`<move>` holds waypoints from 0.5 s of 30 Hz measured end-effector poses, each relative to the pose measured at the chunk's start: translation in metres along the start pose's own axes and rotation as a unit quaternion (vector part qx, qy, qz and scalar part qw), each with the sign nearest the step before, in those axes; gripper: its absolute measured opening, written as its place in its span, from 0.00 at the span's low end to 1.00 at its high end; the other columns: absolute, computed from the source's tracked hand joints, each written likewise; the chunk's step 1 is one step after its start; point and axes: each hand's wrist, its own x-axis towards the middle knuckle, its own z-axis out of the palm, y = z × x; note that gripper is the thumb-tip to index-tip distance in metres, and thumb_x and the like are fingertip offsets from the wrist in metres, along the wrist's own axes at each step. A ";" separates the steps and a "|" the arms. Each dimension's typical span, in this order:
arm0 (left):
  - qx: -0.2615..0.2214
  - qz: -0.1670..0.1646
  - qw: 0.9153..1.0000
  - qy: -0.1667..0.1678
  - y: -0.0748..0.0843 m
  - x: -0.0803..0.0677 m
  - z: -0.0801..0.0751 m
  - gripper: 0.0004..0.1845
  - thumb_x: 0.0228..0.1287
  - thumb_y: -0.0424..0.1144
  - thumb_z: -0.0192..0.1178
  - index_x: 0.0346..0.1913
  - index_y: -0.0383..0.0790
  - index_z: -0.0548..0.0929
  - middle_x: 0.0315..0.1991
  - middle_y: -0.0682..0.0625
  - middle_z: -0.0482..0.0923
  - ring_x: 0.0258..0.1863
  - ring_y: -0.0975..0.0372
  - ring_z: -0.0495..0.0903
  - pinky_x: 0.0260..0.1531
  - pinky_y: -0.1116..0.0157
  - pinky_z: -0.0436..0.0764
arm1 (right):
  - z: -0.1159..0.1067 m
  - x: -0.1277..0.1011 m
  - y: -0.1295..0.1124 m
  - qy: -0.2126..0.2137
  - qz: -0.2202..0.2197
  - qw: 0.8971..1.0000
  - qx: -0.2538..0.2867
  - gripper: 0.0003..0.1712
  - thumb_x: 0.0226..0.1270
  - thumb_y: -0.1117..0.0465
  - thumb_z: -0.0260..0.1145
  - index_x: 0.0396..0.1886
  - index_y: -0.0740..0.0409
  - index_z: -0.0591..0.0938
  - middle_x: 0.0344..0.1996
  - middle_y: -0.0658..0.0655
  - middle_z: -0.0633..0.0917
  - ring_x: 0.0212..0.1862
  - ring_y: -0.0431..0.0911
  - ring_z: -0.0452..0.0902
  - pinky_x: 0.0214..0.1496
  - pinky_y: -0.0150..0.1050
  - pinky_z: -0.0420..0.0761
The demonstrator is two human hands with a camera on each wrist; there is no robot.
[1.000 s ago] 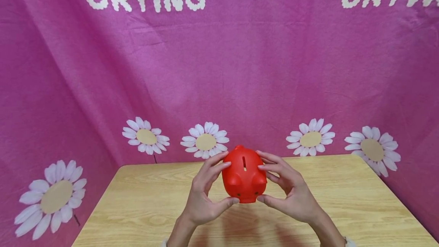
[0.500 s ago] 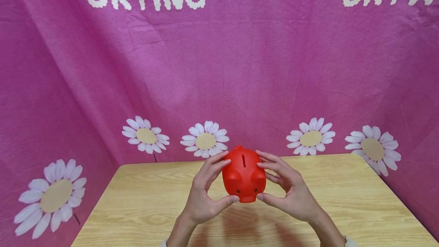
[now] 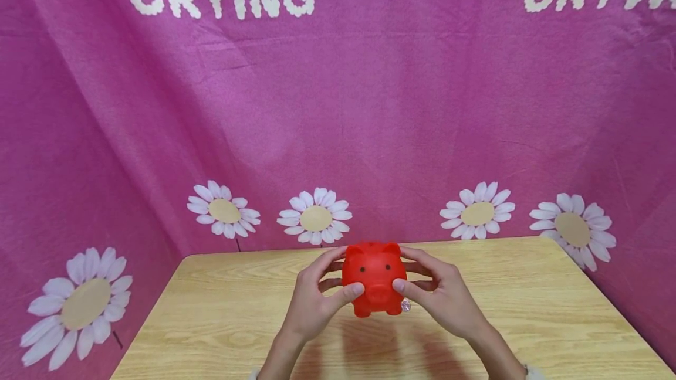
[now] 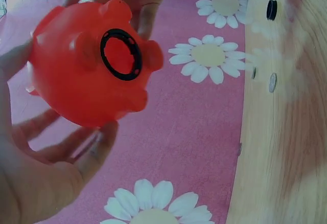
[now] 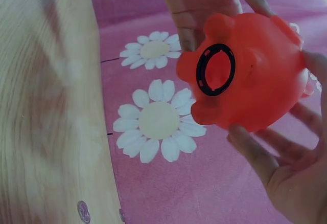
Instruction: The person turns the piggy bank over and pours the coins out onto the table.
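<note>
Both hands hold a red piggy bank [image 3: 376,277] in the air above the wooden table. In the head view its face is toward me. My left hand [image 3: 311,298] grips its left side, thumb on the front beside the snout and fingers round the back. The right hand [image 3: 446,298] grips the opposite side in the same way. Under the belly, a black ring [image 4: 121,54] frames an open hole. A small round black plug [image 4: 272,9] lies on the table. Several coins lie on it too, including one coin [image 4: 273,82] in the left wrist view.
The wooden table [image 3: 222,309] meets a pink cloth backdrop [image 3: 369,104] printed with white daisies and lettering. A shiny coin [image 3: 405,305] shows just beside the piggy bank's right foot. In the right wrist view, a coin [image 5: 84,211] lies near the table's edge.
The piggy bank has tilted back between my hands: its top slot faced me before, now its face and feet show. The thumbs have risen with it. A coin has come into view beside it.
</note>
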 end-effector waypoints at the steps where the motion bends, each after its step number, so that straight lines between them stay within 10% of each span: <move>1: -0.001 -0.023 1.000 0.001 0.001 0.000 0.000 0.31 0.65 0.41 0.75 0.70 0.49 0.82 0.62 0.48 0.86 0.57 0.50 0.86 0.51 0.65 0.91 | 0.001 0.000 0.000 0.002 0.015 1.000 -0.005 0.27 0.72 0.65 0.74 0.69 0.52 0.82 0.62 0.61 0.87 0.56 0.40 0.90 0.47 0.39 0.93; 15: 0.008 -0.143 0.989 -0.029 0.001 0.001 0.001 0.28 0.73 0.53 0.68 0.71 0.47 0.81 0.64 0.40 0.85 0.46 0.57 0.89 0.40 0.59 0.94 | 0.006 0.001 -0.001 -0.024 0.156 0.987 -0.006 0.25 0.78 0.54 0.69 0.70 0.56 0.80 0.61 0.72 0.86 0.47 0.50 0.93 0.40 0.44 0.94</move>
